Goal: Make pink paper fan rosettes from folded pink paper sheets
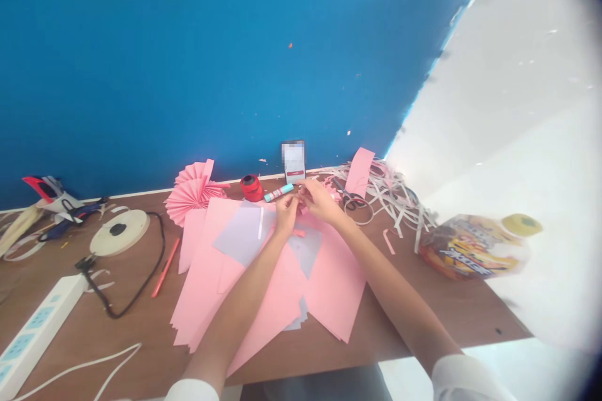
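Pinching at the fingertips is shown by both hands: a small pink piece of paper (301, 208) appears to be held between the left hand (286, 213) and the right hand (320, 202), though its shape is mostly hidden by the fingers. It could be creased or torn if it were pulled unevenly by the two grips, and the glue stick (278, 193), just beside the left hand, could be rolled by a stray knuckle. Both forearms are stretched forward, drawn together over the pink sheets (282, 301), on which grey paper (235, 235) is laid. Beyond the hands, a phone (295, 163) is propped near the blue wall (211, 62); scissors (350, 202) are left to the right, pink paper fans (192, 194) to the left.
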Tool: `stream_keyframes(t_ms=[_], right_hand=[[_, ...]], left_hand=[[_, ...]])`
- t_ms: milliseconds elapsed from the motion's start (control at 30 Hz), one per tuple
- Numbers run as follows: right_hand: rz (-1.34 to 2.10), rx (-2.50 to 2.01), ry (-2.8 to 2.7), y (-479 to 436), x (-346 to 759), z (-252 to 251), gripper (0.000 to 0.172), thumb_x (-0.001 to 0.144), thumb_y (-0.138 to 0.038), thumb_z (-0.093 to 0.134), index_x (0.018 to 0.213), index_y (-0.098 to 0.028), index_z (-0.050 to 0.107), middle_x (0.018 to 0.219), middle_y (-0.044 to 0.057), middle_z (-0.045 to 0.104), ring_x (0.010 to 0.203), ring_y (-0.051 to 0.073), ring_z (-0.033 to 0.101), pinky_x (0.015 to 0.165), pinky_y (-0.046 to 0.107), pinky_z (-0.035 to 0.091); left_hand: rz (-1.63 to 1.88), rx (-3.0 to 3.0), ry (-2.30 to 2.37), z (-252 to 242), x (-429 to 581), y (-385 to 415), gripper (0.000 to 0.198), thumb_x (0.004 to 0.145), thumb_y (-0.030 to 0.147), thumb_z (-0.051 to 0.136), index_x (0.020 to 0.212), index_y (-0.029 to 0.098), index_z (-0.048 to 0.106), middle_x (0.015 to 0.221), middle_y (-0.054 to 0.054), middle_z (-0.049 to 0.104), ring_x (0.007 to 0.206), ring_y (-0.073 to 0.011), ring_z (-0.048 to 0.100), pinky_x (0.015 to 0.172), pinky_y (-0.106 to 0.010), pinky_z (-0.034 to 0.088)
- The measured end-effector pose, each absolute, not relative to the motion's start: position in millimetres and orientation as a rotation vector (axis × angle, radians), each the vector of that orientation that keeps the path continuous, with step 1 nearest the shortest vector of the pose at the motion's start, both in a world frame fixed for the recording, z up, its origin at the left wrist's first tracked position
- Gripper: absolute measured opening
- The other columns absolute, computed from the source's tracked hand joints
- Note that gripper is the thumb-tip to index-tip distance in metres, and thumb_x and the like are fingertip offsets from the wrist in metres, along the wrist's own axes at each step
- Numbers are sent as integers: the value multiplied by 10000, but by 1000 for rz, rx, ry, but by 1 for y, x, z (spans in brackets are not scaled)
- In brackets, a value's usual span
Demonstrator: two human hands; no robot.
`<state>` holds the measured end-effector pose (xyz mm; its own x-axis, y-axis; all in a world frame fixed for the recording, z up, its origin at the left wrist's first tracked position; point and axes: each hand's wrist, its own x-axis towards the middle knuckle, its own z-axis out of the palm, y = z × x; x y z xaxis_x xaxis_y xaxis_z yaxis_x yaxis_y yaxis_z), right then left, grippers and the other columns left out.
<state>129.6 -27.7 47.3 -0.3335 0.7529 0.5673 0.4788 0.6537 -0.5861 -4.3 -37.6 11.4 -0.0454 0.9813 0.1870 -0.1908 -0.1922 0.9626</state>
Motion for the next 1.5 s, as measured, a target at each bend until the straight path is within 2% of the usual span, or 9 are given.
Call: stream_keyframes(t_ms=[200,367,800,1000,1300,1500], right_hand=[[419,-930,-2035,-30,133,51,510,768,-22,444,1253,-162,520,907,60,585,909,210,530,856,354,437],[451,-876,-2068,-32,138,59,535,776,-15,432,1283,-172,501,942,66,593,913,201,550,850,348,453],[359,-874,-2174,-30,137,56,379,850,-57,399,1206,-135,503,1069,138,598,1031,229,541,916,393,436],[396,-896,-2213,-30,138,51,363,826,-27,383,1143,-160,497,1046,113,583,990,214,536,864,358,450],[442,-987,-2150,-32,137,58,404,877,-72,383,1268,-150,449,996,93,590,955,200,561,854,336,454],[402,-1066,-2195,-34,138,58,427,881,-62,377,1295,-146,433,1045,112,609,986,207,575,827,324,466]], left_hand=[[1435,1184,984,11,-5,-37,277,811,398,612,700,146,646,627,-22,631,516,-111,553,523,-237,437],[1438,1175,1004,13,-4,-38,280,806,401,624,685,149,642,600,-11,617,522,-109,558,536,-231,442],[1429,1207,994,11,-4,-39,296,807,414,620,670,151,629,589,-8,596,524,-107,548,531,-224,429],[1445,1185,995,12,-3,-39,283,810,405,611,678,155,634,589,-11,615,517,-113,551,523,-228,423],[1438,1185,997,13,-4,-38,271,824,392,600,693,158,634,578,-10,625,494,-115,557,531,-240,433],[1439,1191,991,14,-3,-39,300,799,419,628,651,158,623,582,-14,613,514,-114,554,541,-240,431]])
